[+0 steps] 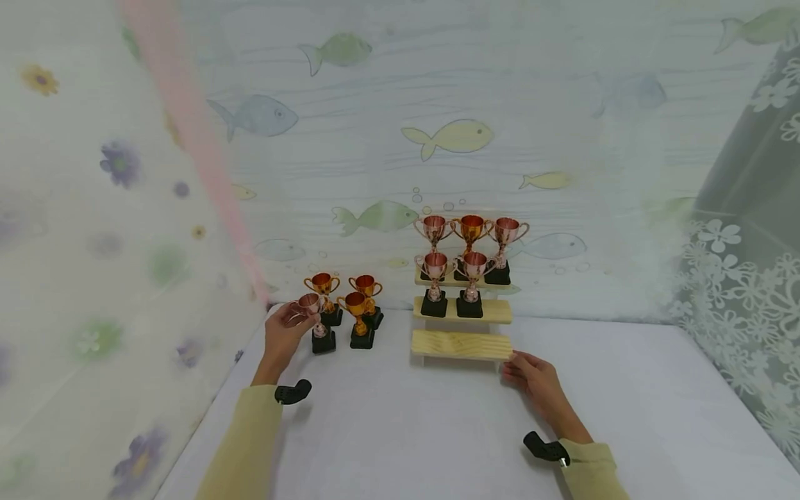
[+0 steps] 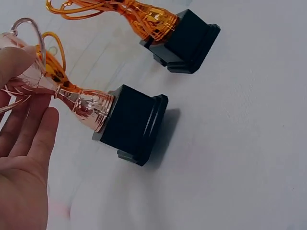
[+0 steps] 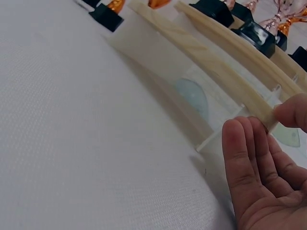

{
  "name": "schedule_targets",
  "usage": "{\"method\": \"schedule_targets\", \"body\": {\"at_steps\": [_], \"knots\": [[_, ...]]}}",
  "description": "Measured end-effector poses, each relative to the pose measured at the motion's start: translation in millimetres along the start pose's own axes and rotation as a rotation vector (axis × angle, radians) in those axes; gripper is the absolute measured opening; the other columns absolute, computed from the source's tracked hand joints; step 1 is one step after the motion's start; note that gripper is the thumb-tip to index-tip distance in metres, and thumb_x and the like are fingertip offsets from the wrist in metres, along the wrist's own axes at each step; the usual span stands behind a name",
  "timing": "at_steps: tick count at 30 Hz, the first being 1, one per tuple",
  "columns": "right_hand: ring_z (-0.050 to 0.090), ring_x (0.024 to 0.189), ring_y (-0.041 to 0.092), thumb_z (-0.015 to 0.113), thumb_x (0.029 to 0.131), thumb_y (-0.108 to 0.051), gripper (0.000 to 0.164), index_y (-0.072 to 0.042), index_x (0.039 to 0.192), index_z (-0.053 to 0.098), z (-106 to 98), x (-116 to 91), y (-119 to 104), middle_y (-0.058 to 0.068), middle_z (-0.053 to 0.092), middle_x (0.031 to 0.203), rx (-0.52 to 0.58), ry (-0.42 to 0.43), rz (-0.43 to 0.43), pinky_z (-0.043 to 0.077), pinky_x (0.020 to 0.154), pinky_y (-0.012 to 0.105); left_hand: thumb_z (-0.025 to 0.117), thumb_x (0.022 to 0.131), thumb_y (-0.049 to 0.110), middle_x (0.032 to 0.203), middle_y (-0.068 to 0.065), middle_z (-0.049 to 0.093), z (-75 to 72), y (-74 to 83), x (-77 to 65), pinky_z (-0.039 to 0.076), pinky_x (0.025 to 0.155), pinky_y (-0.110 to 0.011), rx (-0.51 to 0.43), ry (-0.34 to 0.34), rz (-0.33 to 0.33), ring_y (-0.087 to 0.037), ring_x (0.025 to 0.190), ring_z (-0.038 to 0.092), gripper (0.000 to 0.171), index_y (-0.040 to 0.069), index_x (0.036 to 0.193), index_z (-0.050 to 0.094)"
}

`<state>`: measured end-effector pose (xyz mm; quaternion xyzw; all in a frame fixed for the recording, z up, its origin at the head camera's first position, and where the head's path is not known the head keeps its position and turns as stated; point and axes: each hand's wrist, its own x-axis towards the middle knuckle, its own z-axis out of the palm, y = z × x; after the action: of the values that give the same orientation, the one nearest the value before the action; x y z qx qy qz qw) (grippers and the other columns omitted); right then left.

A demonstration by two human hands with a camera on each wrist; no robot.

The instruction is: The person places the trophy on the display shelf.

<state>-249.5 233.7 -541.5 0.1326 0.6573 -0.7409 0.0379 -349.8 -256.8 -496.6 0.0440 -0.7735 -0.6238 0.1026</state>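
At the left of the table my left hand [image 1: 284,338] holds a small rose-gold trophy [image 1: 323,339] by its cup, thumb on one side and fingers on the other. In the left wrist view the trophy's black base [image 2: 128,117] is tilted, with a shadow beside it. Close behind it stand several gold trophies [image 1: 356,310] on black bases. My right hand [image 1: 539,385] pinches the right end of the lowest wooden step [image 1: 462,344] of a three-tier display stand; the thumb [image 3: 292,112] lies on top, with fingers underneath.
Two rose-gold trophies [image 1: 471,285] stand on the middle step [image 1: 498,312]. On the top step are two rose-gold trophies [image 1: 507,239] with a gold one [image 1: 471,229] between them. A fish-patterned curtain [image 1: 350,153] hangs behind the white-covered table [image 1: 400,430].
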Motion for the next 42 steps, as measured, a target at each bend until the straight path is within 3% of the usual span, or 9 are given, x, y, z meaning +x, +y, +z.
{"method": "schedule_targets", "body": {"at_steps": [4,7,12,16,23,29,37,42], "knots": [[0.067,0.083,0.003,0.055,0.106,-0.018,0.054,0.015,0.145,0.039,-1,-1,-2,-0.003,0.069,0.092,0.009,0.009,-0.004,0.059,0.08,0.019,0.083,0.087,0.017,0.106,0.003,0.066,-3.9,5.4,-3.1,0.057,0.081,-0.014,-0.07,0.05,0.034,-0.005,0.098,0.066,0.042,0.006,0.12,0.061],[0.067,0.083,0.003,0.054,0.106,-0.018,0.054,0.016,0.145,0.038,-2,-1,-2,-0.003,0.069,0.092,0.011,0.01,-0.01,0.059,0.08,0.018,0.083,0.087,0.014,0.105,0.006,0.065,-9.6,15.8,-10.2,0.057,0.081,-0.014,-0.096,0.05,0.057,-0.004,0.098,0.067,0.04,0.006,0.12,0.061],[0.068,0.083,0.003,0.055,0.106,-0.018,0.054,0.016,0.145,0.038,-5,0,-2,-0.002,0.07,0.093,0.015,0.003,-0.022,0.059,0.081,0.019,0.081,0.088,0.009,0.105,0.009,0.066,-13.7,42.6,-31.0,0.058,0.084,-0.015,-0.116,-0.036,0.145,-0.003,0.099,0.067,0.044,0.002,0.126,0.059],[0.068,0.083,0.003,0.055,0.106,-0.017,0.054,0.017,0.144,0.039,-8,1,-2,-0.002,0.07,0.093,0.006,0.004,-0.033,0.06,0.08,0.019,0.078,0.088,0.001,0.105,0.009,0.067,0.8,68.5,-51.1,0.058,0.087,-0.019,-0.143,-0.147,0.238,-0.004,0.1,0.068,0.047,-0.006,0.129,0.056],[0.068,0.084,0.003,0.055,0.106,-0.017,0.053,0.016,0.145,0.039,-9,-2,-2,-0.002,0.07,0.093,-0.015,0.001,-0.03,0.059,0.08,0.019,0.081,0.083,-0.003,0.103,0.0,0.071,61.6,106.5,-80.3,0.062,0.082,-0.027,-0.185,-0.319,0.364,-0.012,0.094,0.071,0.043,-0.006,0.122,0.063],[0.068,0.083,0.003,0.055,0.106,-0.017,0.054,0.017,0.145,0.038,-7,-3,-1,-0.002,0.07,0.093,0.011,-0.011,-0.032,0.059,0.079,0.018,0.081,0.083,-0.004,0.105,-0.019,0.066,123.5,130.9,-97.8,0.063,0.085,-0.035,-0.214,-0.468,0.389,-0.022,0.098,0.07,0.042,-0.004,0.122,0.064],[0.067,0.081,0.003,0.055,0.106,-0.016,0.053,0.018,0.143,0.039,-3,-4,-2,-0.002,0.07,0.09,0.026,-0.007,-0.032,0.059,0.077,0.017,0.082,0.084,0.001,0.111,-0.023,0.071,211.9,133.9,-111.2,0.063,0.084,-0.032,-0.283,-0.466,0.426,-0.033,0.101,0.072,0.041,-0.001,0.123,0.067],[0.068,0.082,0.003,0.055,0.106,-0.017,0.052,0.017,0.143,0.04,0,-4,1,-0.003,0.07,0.09,0.024,-0.016,-0.039,0.06,0.078,0.018,0.082,0.084,0.004,0.114,-0.019,0.071,249.6,135.8,-110.4,0.062,0.085,-0.029,-0.307,-0.445,0.382,-0.029,0.103,0.071,0.042,0.002,0.124,0.068]]}}
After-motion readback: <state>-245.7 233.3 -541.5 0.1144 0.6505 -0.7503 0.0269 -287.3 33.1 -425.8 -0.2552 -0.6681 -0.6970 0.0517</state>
